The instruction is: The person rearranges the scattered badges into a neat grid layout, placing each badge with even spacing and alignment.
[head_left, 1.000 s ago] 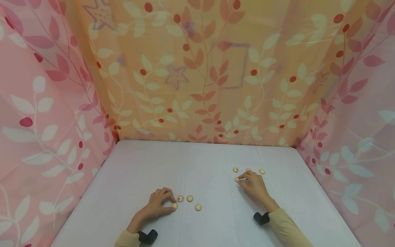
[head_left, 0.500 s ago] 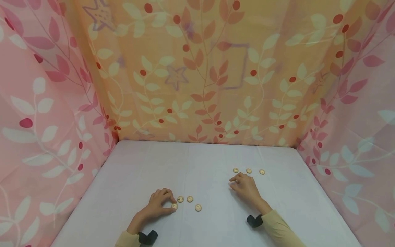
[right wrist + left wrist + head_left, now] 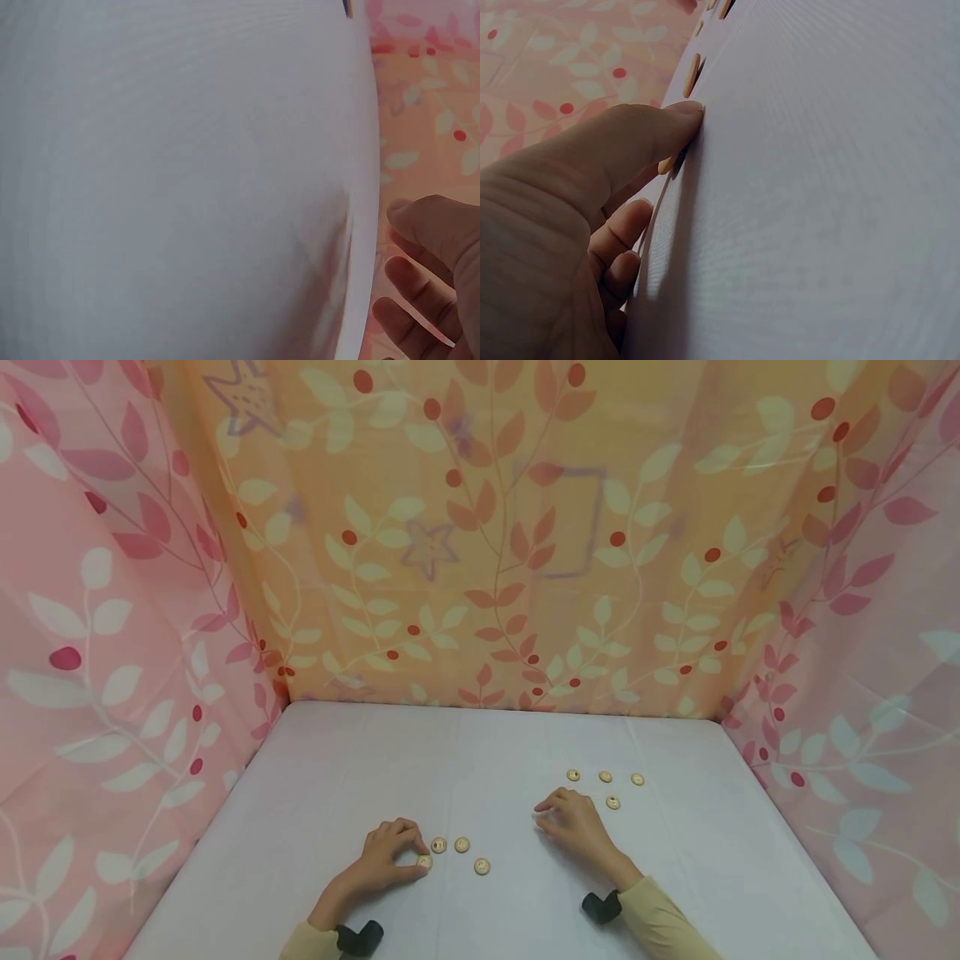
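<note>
In the head view my left hand point(image 3: 390, 854) rests on the table, pinching a small round wooden disc point(image 3: 424, 862) between thumb and forefinger. The left wrist view shows the edge of a disc point(image 3: 667, 164) beneath the thumb. Close by lie three similar discs: one with a dark mark point(image 3: 438, 845), a pale one point(image 3: 462, 844) and one nearer me point(image 3: 482, 866). My right hand point(image 3: 577, 827) hovers over the table with loosely bent fingers, their tips apart. Nothing shows between them; the palm side is hidden in the head view.
Right of and beyond the right hand lie a row of discs point(image 3: 605, 776) and one disc point(image 3: 613, 802) in front of it. A white cloth covers the table point(image 3: 360, 752). Patterned curtains point(image 3: 495, 610) stand at the back and both sides.
My right hand was pinching a disc below the row a second ago; it has moved left and nearer me. Another disc now shows behind it. The left hand keeps still.
</note>
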{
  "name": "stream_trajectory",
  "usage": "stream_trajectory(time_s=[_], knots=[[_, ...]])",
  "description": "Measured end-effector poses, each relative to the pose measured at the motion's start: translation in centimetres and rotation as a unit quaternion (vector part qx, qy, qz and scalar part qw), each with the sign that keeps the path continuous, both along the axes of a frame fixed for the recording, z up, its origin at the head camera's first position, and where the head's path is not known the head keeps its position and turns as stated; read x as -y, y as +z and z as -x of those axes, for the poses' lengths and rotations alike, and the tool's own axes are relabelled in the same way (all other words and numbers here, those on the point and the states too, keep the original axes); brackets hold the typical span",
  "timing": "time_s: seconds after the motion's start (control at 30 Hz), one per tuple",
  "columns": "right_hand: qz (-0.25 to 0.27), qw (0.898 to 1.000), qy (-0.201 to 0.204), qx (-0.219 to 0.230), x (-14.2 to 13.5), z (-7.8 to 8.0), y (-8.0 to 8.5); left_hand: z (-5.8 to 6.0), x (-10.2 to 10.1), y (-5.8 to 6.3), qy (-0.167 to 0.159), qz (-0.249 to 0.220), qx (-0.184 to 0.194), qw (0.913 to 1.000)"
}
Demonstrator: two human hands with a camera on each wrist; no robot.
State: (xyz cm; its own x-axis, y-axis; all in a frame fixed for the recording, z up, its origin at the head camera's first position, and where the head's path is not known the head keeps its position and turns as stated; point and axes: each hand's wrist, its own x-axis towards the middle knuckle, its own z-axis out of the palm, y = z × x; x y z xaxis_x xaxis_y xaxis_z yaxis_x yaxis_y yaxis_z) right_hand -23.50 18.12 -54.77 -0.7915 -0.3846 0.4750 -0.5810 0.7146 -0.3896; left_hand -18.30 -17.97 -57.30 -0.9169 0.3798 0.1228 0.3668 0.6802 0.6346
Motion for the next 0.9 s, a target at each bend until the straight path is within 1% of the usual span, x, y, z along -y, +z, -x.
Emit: stream_trajectory(time_s=[0.4, 0.73, 0.9], knots=[[-0.001, 0.999, 0.035, -0.001, 1.9, -0.5, -0.4, -0.1, 0.0, 0.1, -0.003, -0.008, -0.002, 1.0], [-0.018, 0.998, 0.054, 0.032, 3.0, -1.0, -0.6, 0.0, 0.1, 0.0, -0.004, -0.008, -0.005, 0.9999], [-0.033, 0.995, 0.069, 0.067, 3.6, -1.5, -0.5, 0.0, 0.2, 0.0, -0.011, -0.01, -0.009, 0.9998]])
